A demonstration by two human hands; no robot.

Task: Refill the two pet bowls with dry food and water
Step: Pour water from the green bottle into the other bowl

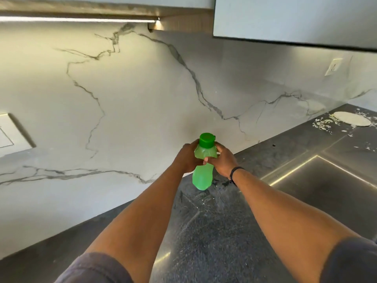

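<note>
Hands [206,158] grip waisted translucent green plastic bottle [202,177].

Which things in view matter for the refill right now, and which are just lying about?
For the job:
green bottle, cap on, gripped by left hand and right hand
sink, possibly, for water

Just lying about:
flat dough disc and scraps on the counter
wall socket

No bowls in view.

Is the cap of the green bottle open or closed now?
Closed. The cap sits flat on the green bottle, which both the left hand and right hand grip upright.
</note>
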